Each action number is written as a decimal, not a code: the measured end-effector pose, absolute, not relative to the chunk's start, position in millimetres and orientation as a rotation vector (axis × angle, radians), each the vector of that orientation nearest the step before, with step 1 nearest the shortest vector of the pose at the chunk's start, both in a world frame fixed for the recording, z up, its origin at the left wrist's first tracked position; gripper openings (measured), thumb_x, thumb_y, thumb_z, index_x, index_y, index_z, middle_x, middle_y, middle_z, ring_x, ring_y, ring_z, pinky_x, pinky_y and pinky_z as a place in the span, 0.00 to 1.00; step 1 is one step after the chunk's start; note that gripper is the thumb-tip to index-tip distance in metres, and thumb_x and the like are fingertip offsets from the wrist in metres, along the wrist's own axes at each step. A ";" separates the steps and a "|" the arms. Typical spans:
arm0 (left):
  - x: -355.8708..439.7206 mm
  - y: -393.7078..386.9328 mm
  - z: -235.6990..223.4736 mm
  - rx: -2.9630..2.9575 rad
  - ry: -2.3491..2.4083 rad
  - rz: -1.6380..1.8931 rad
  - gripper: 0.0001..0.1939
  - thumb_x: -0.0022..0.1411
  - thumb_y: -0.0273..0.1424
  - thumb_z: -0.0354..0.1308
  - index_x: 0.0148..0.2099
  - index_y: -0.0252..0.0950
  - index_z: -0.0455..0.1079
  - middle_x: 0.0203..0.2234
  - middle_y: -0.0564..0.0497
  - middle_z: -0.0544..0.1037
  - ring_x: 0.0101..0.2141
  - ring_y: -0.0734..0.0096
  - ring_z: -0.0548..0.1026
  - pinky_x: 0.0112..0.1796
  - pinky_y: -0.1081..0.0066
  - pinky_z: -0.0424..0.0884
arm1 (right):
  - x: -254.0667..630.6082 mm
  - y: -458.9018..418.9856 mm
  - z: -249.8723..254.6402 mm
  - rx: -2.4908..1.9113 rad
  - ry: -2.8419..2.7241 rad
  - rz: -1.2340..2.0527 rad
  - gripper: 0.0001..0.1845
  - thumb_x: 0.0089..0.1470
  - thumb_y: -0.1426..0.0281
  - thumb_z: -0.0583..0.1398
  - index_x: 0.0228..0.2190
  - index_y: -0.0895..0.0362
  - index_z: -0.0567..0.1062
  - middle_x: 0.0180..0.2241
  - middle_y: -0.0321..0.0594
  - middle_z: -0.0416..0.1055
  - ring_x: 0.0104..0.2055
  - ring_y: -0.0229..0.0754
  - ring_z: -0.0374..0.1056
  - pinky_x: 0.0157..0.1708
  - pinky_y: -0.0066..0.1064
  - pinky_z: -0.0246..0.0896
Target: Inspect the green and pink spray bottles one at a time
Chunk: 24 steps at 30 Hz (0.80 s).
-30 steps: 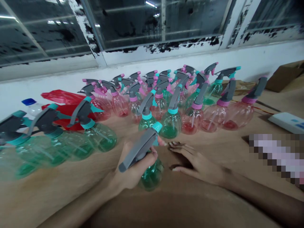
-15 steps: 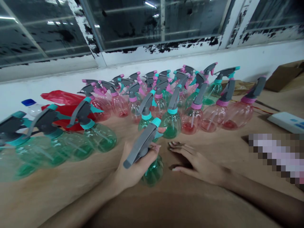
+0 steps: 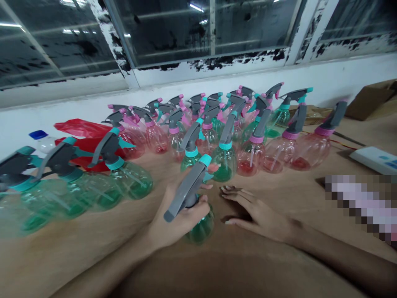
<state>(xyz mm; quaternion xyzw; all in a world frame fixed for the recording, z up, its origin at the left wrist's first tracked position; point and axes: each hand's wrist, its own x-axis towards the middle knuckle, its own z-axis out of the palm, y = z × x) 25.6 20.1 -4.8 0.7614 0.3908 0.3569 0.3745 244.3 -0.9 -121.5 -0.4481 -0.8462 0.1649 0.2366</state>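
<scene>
My left hand (image 3: 176,219) is wrapped round the neck of a green spray bottle (image 3: 201,227) with a grey head and a turquoise nozzle. The bottle stands upright on the wooden table (image 3: 248,269), and my fingers partly hide its collar and trigger. To its right, my right hand (image 3: 260,215) lies on the table with fingers stretched out, holding nothing and apart from the bottle. Just beyond the held bottle stand another green spray bottle (image 3: 223,163) and a red spray bottle with a pink collar (image 3: 249,159).
Several green spray bottles (image 3: 130,182) line the left side. Many red and green ones crowd the back by the wall. A red plastic bag (image 3: 83,128) and a blue-capped bottle (image 3: 46,142) sit back left; a white device (image 3: 375,159) and a cardboard box (image 3: 370,101) are at right.
The spray head in my left hand has shifted very slightly to the right, and the left fingers have moved a little around it. My right hand has stayed in place.
</scene>
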 end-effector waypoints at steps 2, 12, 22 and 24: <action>25.7 20.8 -5.2 1.938 0.989 0.922 0.28 0.48 0.18 0.52 0.51 0.44 0.68 0.52 0.52 0.74 0.45 0.65 0.77 0.43 0.69 0.75 | 244.2 -1.0 -121.0 -1.237 -2.322 0.456 0.31 0.57 0.53 0.56 0.57 0.54 0.60 0.60 0.45 0.60 0.62 0.47 0.53 0.60 0.47 0.51; 23.9 21.4 -3.9 1.917 1.014 0.896 0.28 0.48 0.18 0.53 0.50 0.46 0.69 0.51 0.53 0.74 0.45 0.62 0.76 0.39 0.68 0.76 | 245.6 -0.9 -123.0 -1.233 -2.317 0.484 0.32 0.57 0.53 0.56 0.58 0.53 0.59 0.60 0.44 0.59 0.63 0.48 0.52 0.60 0.48 0.50; 24.3 19.1 -6.8 1.894 1.137 0.813 0.23 0.48 0.22 0.53 0.48 0.41 0.69 0.36 0.51 0.80 0.16 0.73 0.70 0.18 0.72 0.68 | 244.2 -1.4 -119.4 -1.235 -2.317 0.489 0.32 0.57 0.53 0.56 0.58 0.55 0.59 0.60 0.46 0.59 0.63 0.48 0.52 0.61 0.46 0.51; 24.1 19.4 -8.1 1.873 1.149 0.813 0.22 0.47 0.23 0.53 0.47 0.40 0.68 0.34 0.52 0.80 0.14 0.74 0.67 0.16 0.72 0.65 | 244.3 -1.2 -119.6 -1.232 -2.315 0.482 0.32 0.57 0.53 0.56 0.58 0.55 0.59 0.60 0.45 0.59 0.63 0.47 0.52 0.61 0.46 0.50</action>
